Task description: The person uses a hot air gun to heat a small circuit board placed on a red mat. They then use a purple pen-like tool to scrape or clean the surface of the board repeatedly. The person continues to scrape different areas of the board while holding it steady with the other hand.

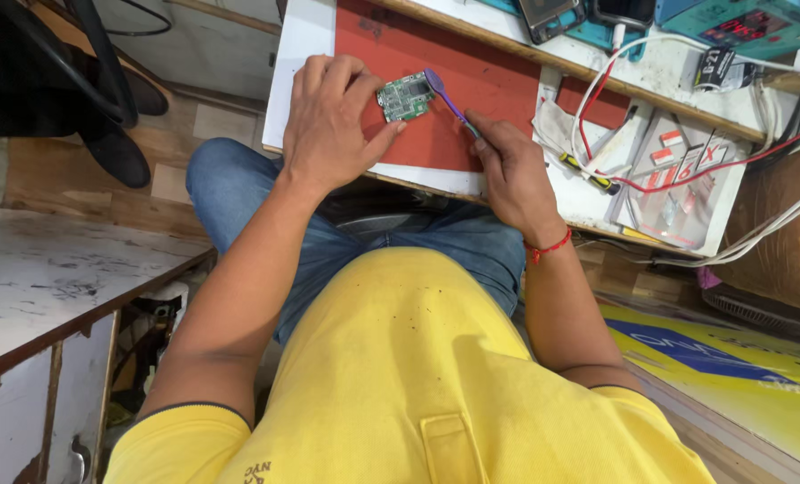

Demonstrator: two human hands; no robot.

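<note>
A small green circuit board (pixel 405 97) lies on the red mat (pixel 471 81) near the front edge of the worktop (pixel 297 54). The left hand (pixel 328 121) closes around the board's left side: the forefinger and middle finger curl over its upper left corner, and the thumb (pixel 384 139) presses against its lower edge, so the board is pinched between them. The purple brush (pixel 445 97) touches the board's right edge with its head, its handle slanting down and to the right into the right hand (pixel 512 175). That hand's fingers (pixel 482 125) are closed on the lower end of the handle, and the hand rests on the mat's near right corner, close beside the board but not touching it. A red thread band (pixel 550 246) circles the right wrist.

Right of the mat lie a screwdriver (pixel 588 173) with a black and yellow handle, a red wire (pixel 687 175), white cables (pixel 624 63) and clear packets (pixel 678 188) of small parts. At the back edge of the worktop stands a teal device (pixel 740 22) with a red display. Below the worktop are blue jeans (pixel 238 193) and a yellow shirt (pixel 409 376).
</note>
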